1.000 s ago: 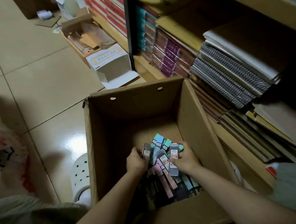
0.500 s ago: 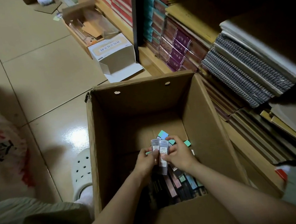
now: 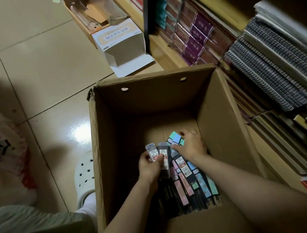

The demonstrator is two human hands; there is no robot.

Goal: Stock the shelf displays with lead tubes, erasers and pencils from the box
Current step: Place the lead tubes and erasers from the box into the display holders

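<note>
An open cardboard box point(image 3: 221, 113) stands on the floor beside the shelves. Its bottom holds a heap of packaged pencils point(image 3: 190, 186) and small teal erasers point(image 3: 175, 138). My left hand point(image 3: 149, 166) grips two grey lead tubes point(image 3: 157, 153) upright over the heap. My right hand point(image 3: 190, 145) reaches down among the erasers at the far end of the heap, fingers spread and touching them; what lies under its palm is hidden.
Low shelves point(image 3: 162, 46) on the right carry stacked notebooks point(image 3: 275, 63) and wrapped books point(image 3: 195, 31). A white carton point(image 3: 123, 42) and an open tray of clutter point(image 3: 92, 13) lie on the tiled floor point(image 3: 36, 58). My white clog point(image 3: 84, 176) and a plastic bag point(image 3: 2, 149) are at left.
My right hand has let go of the lead tubes and moved right and forward onto the erasers. My left hand now holds both tubes alone. The view has tilted further down.
</note>
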